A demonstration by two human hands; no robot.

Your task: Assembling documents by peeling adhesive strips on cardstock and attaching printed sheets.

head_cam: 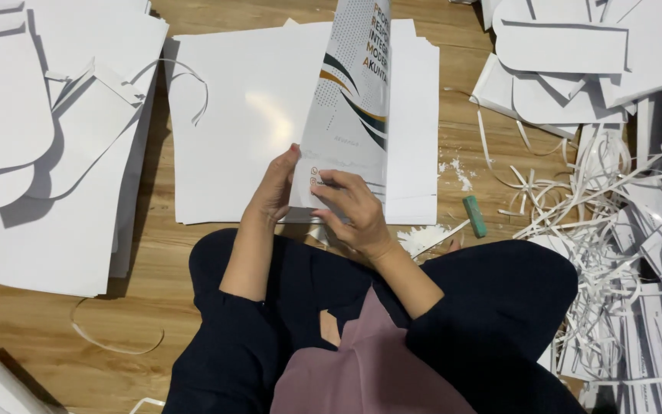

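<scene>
- Nearest to the camera are the person's crossed legs in dark trousers (492,307), at 6 o'clock, on the wooden floor (40,330).
- At 9 o'clock lies a pile of white cut sheets (47,153), set aside from the work.
- Left hand (273,188) has its grip closed on the left edge of the printed sheet (350,107), probably to keep it steady.
- Right hand (354,211) presses its grip on the lower corner of the same sheet, the fingers pinching it.
- Printed sheet is at the centre, curved upward, white-grey with dark green and gold waves; it rests over a white paper stack (239,123).
- At 3 o'clock, a small green eraser-like piece (474,215) and many paper strips (622,222).
</scene>
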